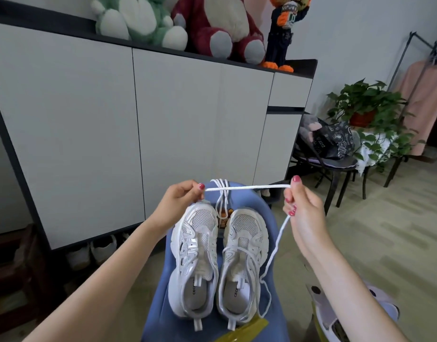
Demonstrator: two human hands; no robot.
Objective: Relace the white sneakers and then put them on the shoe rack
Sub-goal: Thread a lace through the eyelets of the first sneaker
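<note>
Centre frame, left hand and right hand pinch a white lace taut between them, above two white sneakers side by side on a blue seat

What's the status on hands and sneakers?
Left hand and right hand pinch one white lace taut. Both sneakers on blue seat. Nothing obstructing.

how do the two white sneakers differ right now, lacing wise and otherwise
The left sneaker has bare eyelets with no lace in it; the right sneaker has a lace threaded loosely near its opening, with a strand trailing off to the right. The left sneaker's toe sits just under the left hand; the right sneaker's toe lies clear of both hands. Both are white mesh, upright, side by side on the blue seat, toes pointing away.
</note>
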